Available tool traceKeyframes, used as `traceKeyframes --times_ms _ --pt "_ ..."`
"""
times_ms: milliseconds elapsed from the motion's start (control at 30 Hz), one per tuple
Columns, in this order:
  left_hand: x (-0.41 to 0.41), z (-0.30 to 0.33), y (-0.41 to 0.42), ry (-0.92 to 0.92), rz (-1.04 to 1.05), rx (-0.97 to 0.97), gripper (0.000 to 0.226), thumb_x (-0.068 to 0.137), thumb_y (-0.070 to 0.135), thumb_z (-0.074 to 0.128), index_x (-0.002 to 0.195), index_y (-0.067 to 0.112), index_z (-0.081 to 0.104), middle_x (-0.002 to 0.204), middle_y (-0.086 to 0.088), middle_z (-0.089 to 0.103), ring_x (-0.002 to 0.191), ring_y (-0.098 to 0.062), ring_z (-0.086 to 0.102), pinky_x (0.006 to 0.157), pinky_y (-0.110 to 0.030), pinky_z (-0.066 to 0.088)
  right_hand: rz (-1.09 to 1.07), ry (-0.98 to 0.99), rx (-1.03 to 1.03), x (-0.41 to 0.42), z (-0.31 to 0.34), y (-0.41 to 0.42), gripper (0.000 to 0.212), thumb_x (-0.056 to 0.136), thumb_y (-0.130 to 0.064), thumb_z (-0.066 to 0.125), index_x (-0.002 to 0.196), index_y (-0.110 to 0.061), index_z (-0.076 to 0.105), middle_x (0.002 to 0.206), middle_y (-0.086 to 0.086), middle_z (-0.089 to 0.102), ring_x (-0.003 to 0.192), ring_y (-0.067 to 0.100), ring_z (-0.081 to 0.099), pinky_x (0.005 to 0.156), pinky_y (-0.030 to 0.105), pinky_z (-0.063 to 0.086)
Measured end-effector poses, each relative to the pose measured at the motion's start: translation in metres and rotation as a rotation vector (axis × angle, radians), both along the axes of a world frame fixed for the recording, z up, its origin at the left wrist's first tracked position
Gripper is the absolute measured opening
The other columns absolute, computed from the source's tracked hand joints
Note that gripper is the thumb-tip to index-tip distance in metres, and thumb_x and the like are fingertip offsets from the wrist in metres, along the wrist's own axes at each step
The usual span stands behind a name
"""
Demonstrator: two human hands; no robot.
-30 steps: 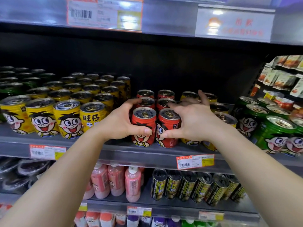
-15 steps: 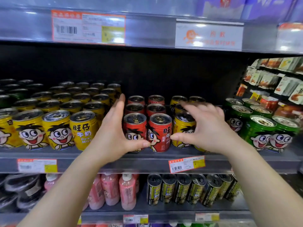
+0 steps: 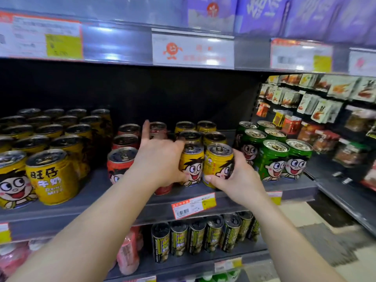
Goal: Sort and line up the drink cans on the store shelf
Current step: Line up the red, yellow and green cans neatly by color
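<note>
Two short yellow cans stand side by side at the front of the grey shelf (image 3: 95, 186). My left hand (image 3: 160, 159) grips the left yellow can (image 3: 193, 167) from its left side, thumb on the front and index finger pointing up. My right hand (image 3: 236, 180) wraps around the right yellow can (image 3: 216, 163), thumb low on its front. More yellow cans (image 3: 191, 136) stand in rows behind them. Red cans (image 3: 122, 161) line up just to the left; my left hand hides most of the front right one. A large block of yellow cans (image 3: 53, 176) fills the left, and green cans (image 3: 272, 159) stand on the right.
A price tag (image 3: 193, 205) hangs on the shelf lip below my hands. The lower shelf holds tall dark cans (image 3: 195, 237) and pink bottles (image 3: 128, 253). Snack packets (image 3: 325, 110) hang on a rack to the right. Purple boxes (image 3: 264, 15) sit on the shelf above.
Both hands left the front pair of red cans and moved right onto the front pair of yellow cans. The view swung right and upward.
</note>
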State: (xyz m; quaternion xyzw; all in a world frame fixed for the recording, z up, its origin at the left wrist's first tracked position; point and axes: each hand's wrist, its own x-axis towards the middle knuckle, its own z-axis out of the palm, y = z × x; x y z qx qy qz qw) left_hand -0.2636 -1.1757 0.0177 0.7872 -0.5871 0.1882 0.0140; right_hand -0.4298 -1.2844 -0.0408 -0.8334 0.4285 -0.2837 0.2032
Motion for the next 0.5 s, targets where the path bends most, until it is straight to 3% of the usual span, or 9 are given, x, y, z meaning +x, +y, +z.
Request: traceKeyframes --times_ms 133,200,267,300,367,433,500 --pt "-0.002 0.0 -0.005 -0.047 0.046 -0.02 0.075 0.065 0.078 0.054 0.121 0.03 0.053 0.097 0.006 0.069 0.109 -0.021 0.058 0.114 -0.057 -0.01 0.036 -0.057 0.03 -0.007 -0.004 -0.007 0.061 0.064 -0.055 0.074 0.113 -0.03 0.046 0.092 -0.016 0.057 0.096 0.017 0.06 0.078 0.032 0.047" --pt "-0.006 0.003 -0.008 -0.028 0.042 -0.013 0.075 0.064 0.08 0.052 0.119 0.029 0.055 0.094 0.005 0.069 0.104 -0.019 0.061 0.115 -0.052 -0.009 0.048 -0.058 0.046 -0.014 -0.003 -0.014 0.059 0.065 -0.052 0.075 0.111 -0.029 0.046 0.091 -0.015 0.058 0.093 0.015 0.059 0.073 0.03 0.044" --pt "-0.014 0.004 -0.011 0.017 0.007 -0.02 0.074 0.065 0.078 0.055 0.119 0.028 0.055 0.096 0.004 0.069 0.102 -0.018 0.061 0.115 -0.045 0.006 0.057 -0.062 0.061 -0.021 -0.002 -0.02 0.062 0.065 -0.05 0.076 0.114 -0.027 0.047 0.092 -0.013 0.06 0.092 0.015 0.059 0.073 0.03 0.045" --pt "-0.018 0.004 -0.013 0.047 -0.003 -0.032 0.073 0.065 0.076 0.058 0.119 0.027 0.055 0.098 0.004 0.068 0.1 -0.018 0.061 0.111 -0.042 0.022 0.065 -0.069 0.067 -0.023 -0.001 -0.022 0.063 0.065 -0.05 0.077 0.115 -0.027 0.047 0.092 -0.013 0.06 0.092 0.015 0.06 0.073 0.031 0.045" --pt "-0.023 0.003 -0.014 0.114 0.003 -0.062 0.075 0.063 0.072 0.064 0.122 0.026 0.053 0.101 0.003 0.067 0.096 -0.02 0.061 0.086 -0.035 0.045 0.086 -0.069 0.076 -0.025 0.0 -0.026 0.065 0.065 -0.048 0.078 0.116 -0.026 0.046 0.094 -0.012 0.061 0.093 0.016 0.06 0.074 0.031 0.046" --pt "-0.024 0.003 -0.015 0.138 0.006 -0.071 0.078 0.063 0.07 0.067 0.126 0.026 0.05 0.103 0.003 0.067 0.095 -0.02 0.061 0.073 -0.032 0.047 0.125 -0.078 0.088 -0.027 -0.001 -0.029 0.07 0.064 -0.048 0.079 0.121 -0.027 0.044 0.1 -0.012 0.061 0.098 0.015 0.06 0.077 0.03 0.046" --pt "-0.022 0.003 -0.016 0.161 0.003 -0.056 0.083 0.062 0.069 0.069 0.129 0.027 0.048 0.107 0.004 0.066 0.098 -0.019 0.06 0.074 -0.031 0.048 0.159 -0.084 0.096 -0.029 0.001 -0.028 0.086 0.063 -0.051 0.08 0.134 -0.028 0.037 0.114 -0.011 0.06 0.109 0.013 0.058 0.084 0.028 0.046"
